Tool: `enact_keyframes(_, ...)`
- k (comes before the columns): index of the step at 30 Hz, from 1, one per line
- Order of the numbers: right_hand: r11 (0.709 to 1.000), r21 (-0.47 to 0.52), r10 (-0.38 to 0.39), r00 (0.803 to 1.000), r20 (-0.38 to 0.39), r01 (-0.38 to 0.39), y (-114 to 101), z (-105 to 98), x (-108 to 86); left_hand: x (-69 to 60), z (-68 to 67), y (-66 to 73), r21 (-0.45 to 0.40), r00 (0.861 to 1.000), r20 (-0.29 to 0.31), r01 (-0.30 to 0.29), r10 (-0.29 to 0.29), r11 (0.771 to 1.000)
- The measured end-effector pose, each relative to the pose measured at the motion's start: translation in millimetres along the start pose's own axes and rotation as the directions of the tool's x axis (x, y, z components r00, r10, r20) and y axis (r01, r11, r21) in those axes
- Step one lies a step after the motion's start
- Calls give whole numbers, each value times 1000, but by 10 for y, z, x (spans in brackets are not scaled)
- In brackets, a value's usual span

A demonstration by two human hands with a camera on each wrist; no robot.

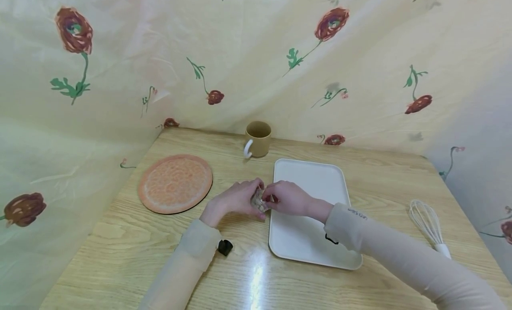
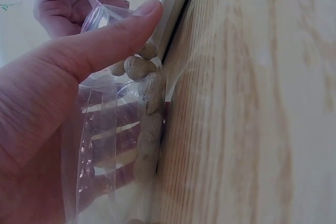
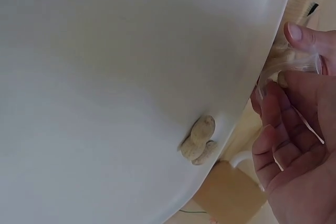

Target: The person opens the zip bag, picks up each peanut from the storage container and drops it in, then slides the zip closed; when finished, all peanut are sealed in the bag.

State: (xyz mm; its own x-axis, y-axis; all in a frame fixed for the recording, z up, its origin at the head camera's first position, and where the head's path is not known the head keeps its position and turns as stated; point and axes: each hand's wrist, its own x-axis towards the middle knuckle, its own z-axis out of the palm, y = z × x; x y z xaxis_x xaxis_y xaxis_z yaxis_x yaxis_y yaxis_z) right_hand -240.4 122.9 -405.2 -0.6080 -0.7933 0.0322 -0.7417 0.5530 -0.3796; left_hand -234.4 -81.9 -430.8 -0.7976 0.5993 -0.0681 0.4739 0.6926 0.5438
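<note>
- One round orange mat [image 1: 176, 183] lies flat on the wood-grain worktop [image 1: 120, 256], towards the far left; a cloth [image 1: 248, 43] printed with red flowers hangs along the back and sides.
- Next comes the left hand [image 1: 240, 197], which holds a clear bag [image 1: 259, 202], thumb across the front and fingers spread behind the plastic; a pale sleeve [image 1: 188, 256] is turned up at its wrist.
- Beyond the hands, one tan mug [image 1: 258, 141] with a white handle stands upright near the back edge of the worktop.
- Several unshelled peanuts [image 2: 151, 98] sit in the bag, which is at the tray's left edge, between the two hands.
- To its right, the right hand [image 1: 289, 198] has its fingers curled, with thumb and fingertip pinching the bag near its top; whether a nut is caught between them as well, I cannot tell.
- Under that hand and forearm lies a white rectangular tray [image 1: 310, 241]; two loose peanuts [image 3: 198, 139] rest on it, touching each other, near the rim at the mug's end.
- Farthest right, a whisk [image 1: 428, 223] with a white handle lies on the worktop, well apart from the tray, its wires pointing away from the person.
</note>
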Motion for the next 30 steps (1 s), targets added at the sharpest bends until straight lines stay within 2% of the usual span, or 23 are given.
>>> enact_keyframes(5,1000,13,10,1000,12,-10,-16,3,1,3,3,2,-2,1000,1,-4,4,1000)
enact_keyframes(18,1000,25,3,1000,-18,-3,8,-26,-33,-4,-1,2,-10,1000,11,7,-7,1000)
enact_keyframes(30,1000,6,7,998,-63,-6,88,-163,-46,1,3,-4,8,1000,10,18,-18,1000)
